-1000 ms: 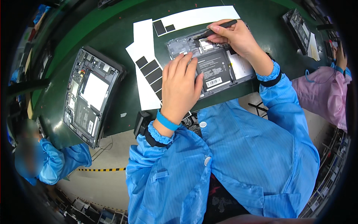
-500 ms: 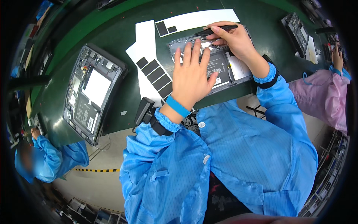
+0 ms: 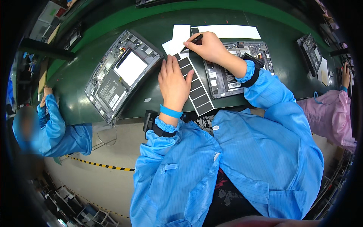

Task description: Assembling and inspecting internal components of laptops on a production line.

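My left hand lies flat with fingers stretched out over the left edge of a white strip of black rectangular stickers. In my right hand is a pair of black tweezers, pinched between thumb and fingers. Their tip points down at the far end of the sticker strip. Under my right wrist lies an opened laptop base with its battery and boards exposed; my forearm covers part of it. A second opened laptop base sits tilted to the left of my left hand.
White backing sheets lie beyond the strip, with a long white strip behind the right laptop. Another opened device stands far right. A person in blue is at the left, one in pink at the right.
Both hands have left the right laptop base. My left hand has come onto the sticker strip, and my right hand has carried the tweezers left to its far end. The whole view has shifted.
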Tool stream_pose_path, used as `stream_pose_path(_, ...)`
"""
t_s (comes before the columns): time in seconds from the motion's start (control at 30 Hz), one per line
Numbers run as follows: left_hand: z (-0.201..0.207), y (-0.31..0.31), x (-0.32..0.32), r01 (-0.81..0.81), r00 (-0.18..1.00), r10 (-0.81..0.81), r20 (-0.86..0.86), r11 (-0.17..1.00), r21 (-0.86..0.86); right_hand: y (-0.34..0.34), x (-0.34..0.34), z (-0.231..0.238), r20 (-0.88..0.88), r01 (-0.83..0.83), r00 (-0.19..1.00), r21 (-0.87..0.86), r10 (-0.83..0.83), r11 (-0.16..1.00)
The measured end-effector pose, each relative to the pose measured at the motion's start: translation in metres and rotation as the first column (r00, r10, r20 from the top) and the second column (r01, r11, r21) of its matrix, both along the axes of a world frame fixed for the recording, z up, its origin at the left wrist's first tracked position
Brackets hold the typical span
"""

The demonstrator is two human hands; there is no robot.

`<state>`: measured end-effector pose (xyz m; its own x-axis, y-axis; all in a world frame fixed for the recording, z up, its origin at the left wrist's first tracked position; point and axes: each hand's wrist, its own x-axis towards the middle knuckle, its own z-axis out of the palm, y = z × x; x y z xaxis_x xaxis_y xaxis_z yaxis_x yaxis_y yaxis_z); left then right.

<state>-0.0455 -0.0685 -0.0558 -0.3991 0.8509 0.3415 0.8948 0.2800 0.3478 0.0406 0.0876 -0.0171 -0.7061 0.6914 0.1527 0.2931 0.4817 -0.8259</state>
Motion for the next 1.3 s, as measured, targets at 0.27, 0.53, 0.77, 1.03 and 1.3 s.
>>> stream_pose_path(0.27, -0.005, -0.001, -0.008, 0.018, 0.999, -0.022, -0.048, 0.997, -0.079, -0.002, -0.004, -0.007, 0.026, -0.024, 0.999, 0.031, 0.023, 0.999)
stream_pose_path(0.53, -0.004, -0.002, -0.007, 0.017, 0.999, -0.021, -0.047, 0.996, -0.092, -0.007, -0.001, -0.013, -0.186, -0.026, 0.983, -0.087, 0.009, 0.996)
stream_pose_path(0.77, 0.01, 0.006, -0.006, 0.047, 0.997, -0.041, 0.069, 0.995, -0.091, 0.027, 0.097, 0.028, -0.374, 0.033, 0.923, -0.159, -0.091, 0.987)
stream_pose_path(1.03, 0.059, 0.059, 0.086, 0.585, 0.661, -0.613, 0.433, 0.782, 0.215, 0.093, 0.23, -0.009, -0.276, 0.217, 0.876, -0.507, -0.395, 0.834)
stream_pose_path(1.3, 0.026, 0.114, 0.14, 0.708, 0.58, -0.685, 0.441, 0.691, 0.142, 0.097, 0.235, -0.023, -0.32, 0.147, 0.867, -0.568, -0.382, 0.809)
